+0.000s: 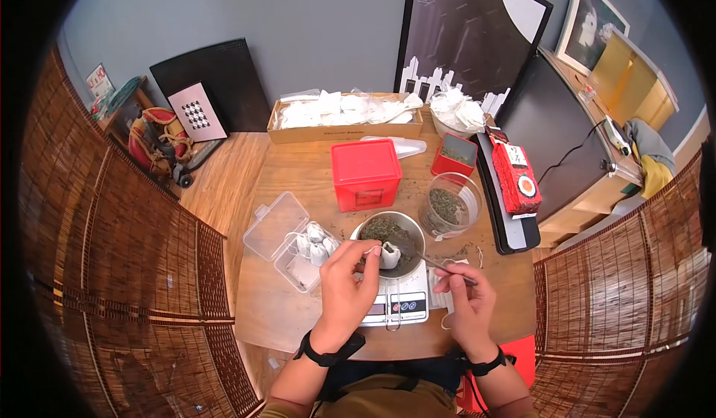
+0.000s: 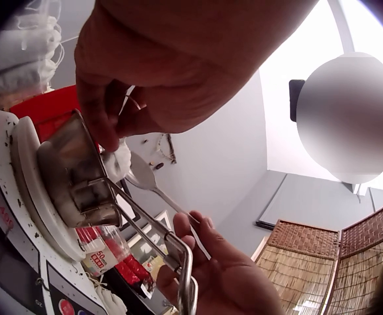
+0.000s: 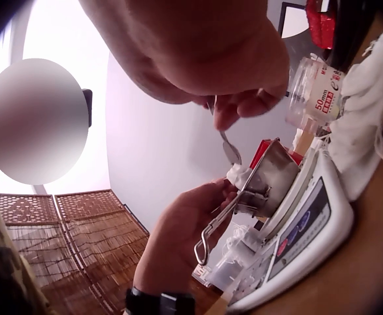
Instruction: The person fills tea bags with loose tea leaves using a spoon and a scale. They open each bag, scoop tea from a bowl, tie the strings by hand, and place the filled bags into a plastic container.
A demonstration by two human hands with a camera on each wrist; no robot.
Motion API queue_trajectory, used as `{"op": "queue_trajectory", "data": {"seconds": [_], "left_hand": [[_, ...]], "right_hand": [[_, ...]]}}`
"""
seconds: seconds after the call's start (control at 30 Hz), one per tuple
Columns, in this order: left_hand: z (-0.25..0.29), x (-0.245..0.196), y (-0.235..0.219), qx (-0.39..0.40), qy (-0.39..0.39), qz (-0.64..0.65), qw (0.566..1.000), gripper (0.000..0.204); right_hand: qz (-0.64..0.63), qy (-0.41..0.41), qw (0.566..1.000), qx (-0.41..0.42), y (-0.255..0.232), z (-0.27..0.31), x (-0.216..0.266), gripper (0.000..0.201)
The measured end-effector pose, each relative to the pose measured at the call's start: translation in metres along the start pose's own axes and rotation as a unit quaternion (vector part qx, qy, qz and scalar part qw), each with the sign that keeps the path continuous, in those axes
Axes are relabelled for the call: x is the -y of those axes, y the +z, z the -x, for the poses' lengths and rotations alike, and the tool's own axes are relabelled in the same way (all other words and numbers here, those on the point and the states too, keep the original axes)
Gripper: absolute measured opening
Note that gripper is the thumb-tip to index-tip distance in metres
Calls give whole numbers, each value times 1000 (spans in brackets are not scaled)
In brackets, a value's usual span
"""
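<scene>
Tea bag (image 1: 389, 254), pinched open by the left hand (image 1: 347, 287) over the steel cup (image 1: 388, 233) on the scale (image 1: 399, 302), awaits leaves from the spoon (image 1: 418, 254) gripped in right-hand fingers (image 1: 459, 280); filling probably needs a steady tip.

Home room: framed piano poster (image 1: 468, 34) against wall, woven bamboo screens (image 1: 112, 254), round wooden table (image 1: 298, 172).
</scene>
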State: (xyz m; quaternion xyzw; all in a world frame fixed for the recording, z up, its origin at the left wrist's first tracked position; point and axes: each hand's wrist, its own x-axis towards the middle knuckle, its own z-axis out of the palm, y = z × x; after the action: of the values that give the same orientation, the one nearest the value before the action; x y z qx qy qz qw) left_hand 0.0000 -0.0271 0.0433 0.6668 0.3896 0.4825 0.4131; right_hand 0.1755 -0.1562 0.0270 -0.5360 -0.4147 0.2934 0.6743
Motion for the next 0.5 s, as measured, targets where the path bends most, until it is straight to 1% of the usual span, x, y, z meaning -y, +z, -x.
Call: {"op": "queue_trajectory", "data": {"seconds": [0.03,0.1,0.13,0.2,0.23,0.27,0.3,0.33,0.4,0.43,0.5], "left_hand": [[0,-1,0,2,2,-2,1000,11],[-2,-3,-1,3,12,-13,1000,11],[-2,-4,-2,5,20,-24,1000,11],[-1,-6,-1,6,24,-24,999,11],[-2,-7,-1,8,29,-25,999,12],[-3,-6,1,9,30,-24,999,12],[-2,-5,2,-7,36,-23,999,12],[0,-4,2,-22,42,-22,999,12],[2,-5,1,-12,30,-25,999,11],[2,-6,1,-4,20,-25,999,12],[2,-5,1,-3,24,-30,999,11]], "right_hand": [[0,-1,1000,-2,1,2,-2,21],[-1,-42,996,-80,3,7,-7,21],[0,-41,996,-80,4,8,-6,21],[15,-10,1000,-24,8,11,-3,22],[15,-10,999,-27,9,13,-5,22],[13,-29,998,-63,9,14,-9,22],[10,-46,994,-97,9,15,-11,22],[10,-45,994,-97,8,15,-10,22],[10,-9,999,-39,7,18,-9,22],[10,-10,999,-40,7,17,-8,22],[4,-5,998,-67,8,15,-6,23]]}}
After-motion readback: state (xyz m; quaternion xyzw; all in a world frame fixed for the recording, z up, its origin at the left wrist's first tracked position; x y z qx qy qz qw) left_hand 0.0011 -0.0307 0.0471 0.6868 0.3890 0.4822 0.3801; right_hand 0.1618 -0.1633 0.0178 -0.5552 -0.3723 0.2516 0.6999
